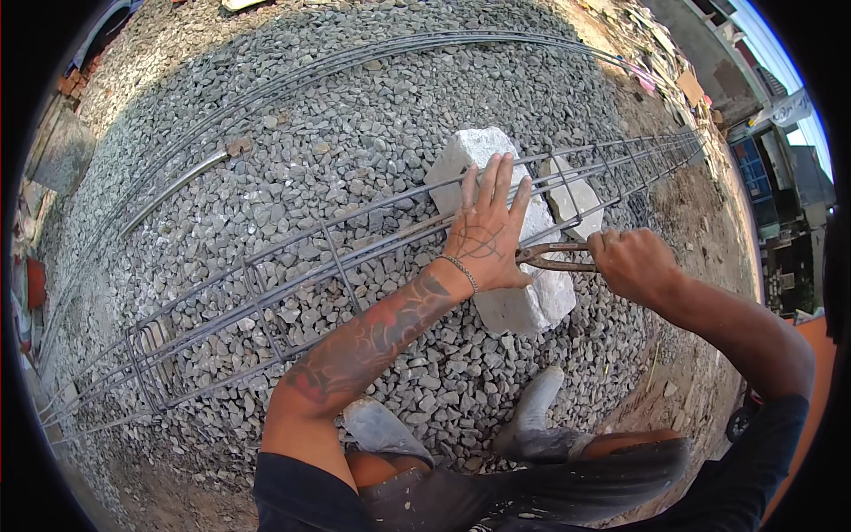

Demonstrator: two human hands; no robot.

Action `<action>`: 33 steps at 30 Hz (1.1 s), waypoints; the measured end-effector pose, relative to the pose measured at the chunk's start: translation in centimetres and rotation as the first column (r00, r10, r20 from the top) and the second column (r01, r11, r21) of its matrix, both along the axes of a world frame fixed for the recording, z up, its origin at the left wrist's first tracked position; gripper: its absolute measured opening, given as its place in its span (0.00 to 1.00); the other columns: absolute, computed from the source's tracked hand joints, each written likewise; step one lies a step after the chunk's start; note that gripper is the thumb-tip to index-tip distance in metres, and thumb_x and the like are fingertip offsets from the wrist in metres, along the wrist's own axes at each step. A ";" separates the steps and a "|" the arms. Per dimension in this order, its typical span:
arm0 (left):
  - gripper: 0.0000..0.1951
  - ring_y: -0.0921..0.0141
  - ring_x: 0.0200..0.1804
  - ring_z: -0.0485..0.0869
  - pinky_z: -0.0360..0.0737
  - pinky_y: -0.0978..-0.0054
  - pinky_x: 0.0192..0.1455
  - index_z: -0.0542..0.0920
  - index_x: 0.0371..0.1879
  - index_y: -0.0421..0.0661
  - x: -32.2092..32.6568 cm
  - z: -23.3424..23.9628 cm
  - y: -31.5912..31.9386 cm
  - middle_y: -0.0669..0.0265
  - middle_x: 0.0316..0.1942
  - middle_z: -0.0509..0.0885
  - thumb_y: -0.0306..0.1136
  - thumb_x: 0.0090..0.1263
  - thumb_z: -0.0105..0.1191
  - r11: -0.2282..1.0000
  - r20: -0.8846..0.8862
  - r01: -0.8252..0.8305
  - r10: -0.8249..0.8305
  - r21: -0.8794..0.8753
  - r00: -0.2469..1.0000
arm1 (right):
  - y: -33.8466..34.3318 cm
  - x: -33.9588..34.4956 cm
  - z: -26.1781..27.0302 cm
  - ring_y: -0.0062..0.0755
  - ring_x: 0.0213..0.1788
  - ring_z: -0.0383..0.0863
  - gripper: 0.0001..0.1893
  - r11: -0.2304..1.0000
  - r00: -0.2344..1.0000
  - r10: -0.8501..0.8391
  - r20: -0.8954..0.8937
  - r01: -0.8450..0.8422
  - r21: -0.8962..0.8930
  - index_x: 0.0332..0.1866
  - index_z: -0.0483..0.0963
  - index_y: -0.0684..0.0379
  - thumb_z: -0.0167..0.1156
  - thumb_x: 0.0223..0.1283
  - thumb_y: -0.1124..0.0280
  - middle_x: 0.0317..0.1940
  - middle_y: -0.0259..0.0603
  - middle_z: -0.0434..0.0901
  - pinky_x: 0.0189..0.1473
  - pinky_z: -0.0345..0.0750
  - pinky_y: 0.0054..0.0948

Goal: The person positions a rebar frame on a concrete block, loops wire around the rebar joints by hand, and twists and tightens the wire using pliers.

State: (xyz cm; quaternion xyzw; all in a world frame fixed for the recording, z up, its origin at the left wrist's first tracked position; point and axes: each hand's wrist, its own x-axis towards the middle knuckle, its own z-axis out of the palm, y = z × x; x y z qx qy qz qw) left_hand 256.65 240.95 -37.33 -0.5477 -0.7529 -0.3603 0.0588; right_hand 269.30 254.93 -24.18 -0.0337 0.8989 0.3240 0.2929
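A long steel rebar cage [340, 264] with rectangular stirrups stretches diagonally before me. Under its middle lies a pale, rough concrete or stone block [488, 143]. My left hand [488, 233] rests flat over the cage bars above this block, fingers extended and spread. In my right hand [628, 263] are the handles of rusty metal pincers [558, 247]. The jaws of the pincers are hidden behind my left hand, so what they touch cannot be seen. A smaller pale block [588, 199] sits under the cage, beyond the first block.
Grey gravel [372, 133] covers the ground, with bare soil [705, 246] along the right. Several long loose rebars [425, 44] curve across the far side. A metal pipe or bar [176, 191] lies on the gravel. My boots [538, 399] stand close to the cage.
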 end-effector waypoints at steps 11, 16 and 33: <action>0.10 0.59 0.22 0.78 0.76 0.64 0.25 0.70 0.23 0.44 6.0 -1.3 5.7 0.61 0.17 0.75 0.29 0.51 0.60 0.852 0.172 0.068 -0.182 0.519 0.968 | -1.2 -1.9 5.8 0.26 0.33 0.84 0.13 0.821 0.881 -0.376 0.288 0.460 -0.338 0.38 0.72 0.64 0.60 0.57 0.64 0.27 0.41 0.81 0.30 0.79 0.26; 0.11 0.59 0.23 0.80 0.76 0.64 0.25 0.71 0.23 0.43 5.7 -1.6 5.2 0.60 0.17 0.76 0.32 0.51 0.61 0.872 0.163 0.098 -0.199 0.480 0.966 | -1.4 -2.1 5.6 0.34 0.25 0.82 0.16 0.255 0.413 -0.763 0.497 0.899 -0.357 0.38 0.73 0.65 0.63 0.54 0.61 0.24 0.44 0.80 0.28 0.78 0.33; 0.09 0.65 0.20 0.78 0.73 0.67 0.22 0.71 0.20 0.45 8.1 -1.3 5.1 0.66 0.17 0.73 0.33 0.53 0.58 0.809 0.087 0.172 -0.264 0.561 0.961 | -2.8 2.5 3.7 0.27 0.24 0.80 0.16 -0.490 0.000 -0.667 0.745 0.753 -0.439 0.46 0.68 0.66 0.61 0.60 0.69 0.28 0.43 0.79 0.21 0.74 0.28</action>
